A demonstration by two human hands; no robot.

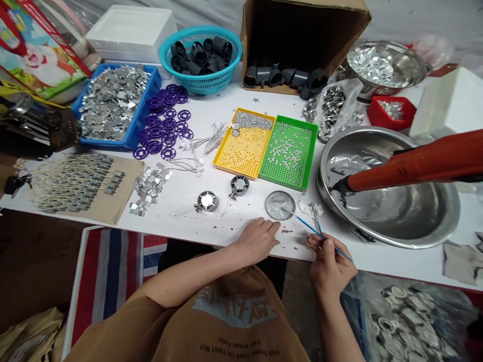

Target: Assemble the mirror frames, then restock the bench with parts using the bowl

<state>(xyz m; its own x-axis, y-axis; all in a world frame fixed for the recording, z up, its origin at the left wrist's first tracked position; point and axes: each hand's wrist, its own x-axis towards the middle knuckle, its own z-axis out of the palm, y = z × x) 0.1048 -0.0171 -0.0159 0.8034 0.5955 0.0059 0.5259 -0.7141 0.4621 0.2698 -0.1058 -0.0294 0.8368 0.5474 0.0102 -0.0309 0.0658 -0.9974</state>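
My right hand [329, 261] pinches a thin blue stick [307, 227] near the table's front edge. The stick's tip reaches into a small round lid of grey paste [279, 205]. My left hand [257, 239] lies on the white table [211, 100] just left of that lid, fingers curled loosely and holding nothing. Two round black-and-silver parts [207, 201] [239, 185] sit a little beyond my left hand. A yellow tray [244, 143] and a green tray [290, 151], both dotted with small metal bits, lie further back.
A large steel bowl [388, 191] stands at the right with a red-orange tool [415, 166] across it. Purple rings [166, 125], a blue bin of metal pieces [113, 100], a teal basket of black tubes [199, 58] and a cardboard box [302, 35] fill the back.
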